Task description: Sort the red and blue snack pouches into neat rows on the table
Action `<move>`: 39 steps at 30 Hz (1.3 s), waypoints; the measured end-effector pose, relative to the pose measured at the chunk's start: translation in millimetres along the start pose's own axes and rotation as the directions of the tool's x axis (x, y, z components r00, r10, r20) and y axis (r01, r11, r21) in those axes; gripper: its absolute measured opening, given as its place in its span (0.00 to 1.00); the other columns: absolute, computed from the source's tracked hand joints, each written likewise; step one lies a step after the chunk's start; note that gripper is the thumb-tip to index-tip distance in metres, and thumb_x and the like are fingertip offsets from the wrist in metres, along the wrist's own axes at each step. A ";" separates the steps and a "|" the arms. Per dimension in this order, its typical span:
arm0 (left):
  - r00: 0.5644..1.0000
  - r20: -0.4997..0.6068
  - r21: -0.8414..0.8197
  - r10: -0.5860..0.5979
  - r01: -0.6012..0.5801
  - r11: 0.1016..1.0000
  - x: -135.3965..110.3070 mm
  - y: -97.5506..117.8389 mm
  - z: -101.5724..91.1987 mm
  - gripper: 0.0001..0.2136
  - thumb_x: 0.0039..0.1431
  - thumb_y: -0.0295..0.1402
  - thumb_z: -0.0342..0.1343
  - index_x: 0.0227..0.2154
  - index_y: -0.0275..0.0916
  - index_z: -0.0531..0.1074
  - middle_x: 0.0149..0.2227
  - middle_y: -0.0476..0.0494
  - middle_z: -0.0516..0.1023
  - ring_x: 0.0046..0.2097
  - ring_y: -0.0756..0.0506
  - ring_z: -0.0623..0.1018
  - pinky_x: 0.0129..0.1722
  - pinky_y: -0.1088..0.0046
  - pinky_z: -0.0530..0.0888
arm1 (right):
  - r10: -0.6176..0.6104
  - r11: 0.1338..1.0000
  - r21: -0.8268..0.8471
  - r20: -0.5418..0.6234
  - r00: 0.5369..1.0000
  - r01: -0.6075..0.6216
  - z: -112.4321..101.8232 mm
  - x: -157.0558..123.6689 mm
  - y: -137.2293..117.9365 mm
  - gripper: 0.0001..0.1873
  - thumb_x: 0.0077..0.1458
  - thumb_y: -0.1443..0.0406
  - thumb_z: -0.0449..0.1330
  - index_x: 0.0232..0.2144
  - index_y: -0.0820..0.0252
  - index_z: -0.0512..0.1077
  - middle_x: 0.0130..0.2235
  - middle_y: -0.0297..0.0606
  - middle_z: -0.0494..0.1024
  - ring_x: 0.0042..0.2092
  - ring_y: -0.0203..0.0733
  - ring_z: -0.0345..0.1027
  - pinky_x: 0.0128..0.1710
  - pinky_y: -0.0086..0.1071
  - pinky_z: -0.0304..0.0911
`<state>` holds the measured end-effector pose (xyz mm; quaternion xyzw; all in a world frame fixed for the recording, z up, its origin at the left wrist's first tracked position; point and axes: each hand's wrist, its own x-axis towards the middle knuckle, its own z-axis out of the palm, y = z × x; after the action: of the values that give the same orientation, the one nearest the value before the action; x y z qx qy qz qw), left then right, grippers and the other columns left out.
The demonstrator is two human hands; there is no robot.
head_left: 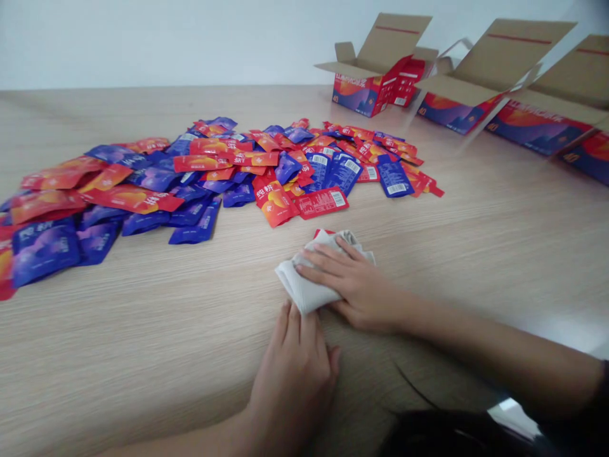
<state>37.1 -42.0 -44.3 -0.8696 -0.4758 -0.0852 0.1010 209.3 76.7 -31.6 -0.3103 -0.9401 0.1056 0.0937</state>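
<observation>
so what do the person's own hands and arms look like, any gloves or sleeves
The left hand and right hand are bare, with no gloves, rings or watch visible. The right forearm is bare up to a dark sleeve or band at the picture's edge; the left arm shows no sleeve.

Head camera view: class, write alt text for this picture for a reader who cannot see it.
A person's right hand presses on a folded white cloth on a wooden table, the left hand just below it. Beyond lie scattered red and blue packets and open cardboard cartons.
</observation>
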 end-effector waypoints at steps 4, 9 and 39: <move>1.000 0.018 -0.001 -0.020 0.020 1.000 0.4 0.3 -0.5 0.23 0.62 0.31 0.46 0.53 0.16 0.69 0.55 0.17 0.71 0.57 0.30 0.73 0.52 0.54 0.76 | 0.120 0.993 -0.013 -0.055 0.991 -0.121 -1.4 0.4 -0.9 0.30 0.63 0.63 0.50 0.66 0.56 0.55 0.68 0.41 0.54 0.69 0.49 0.43 0.67 0.55 0.35; 1.000 0.020 0.037 0.021 -0.022 0.999 0.4 0.2 -1.4 0.20 0.62 0.27 0.45 0.51 0.18 0.72 0.53 0.19 0.74 0.55 0.31 0.75 0.51 0.55 0.77 | 0.050 0.999 0.013 -0.006 0.999 -0.050 -2.4 -0.9 0.5 0.30 0.63 0.64 0.49 0.66 0.56 0.55 0.69 0.40 0.53 0.69 0.46 0.44 0.68 0.53 0.34; 0.995 0.004 0.149 0.101 -0.100 0.984 -4.1 2.6 -7.1 0.19 0.55 0.20 0.46 0.46 0.19 0.76 0.48 0.20 0.77 0.48 0.32 0.80 0.46 0.58 0.79 | -0.040 0.999 0.007 -0.007 0.999 0.040 1.9 -0.9 -4.1 0.29 0.62 0.64 0.50 0.65 0.56 0.58 0.69 0.39 0.53 0.69 0.45 0.43 0.68 0.52 0.34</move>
<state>36.8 -48.5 -38.7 -0.8824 -0.4361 -0.0457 0.1707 207.3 72.6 -32.4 -0.2915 -0.9454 0.1063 0.1001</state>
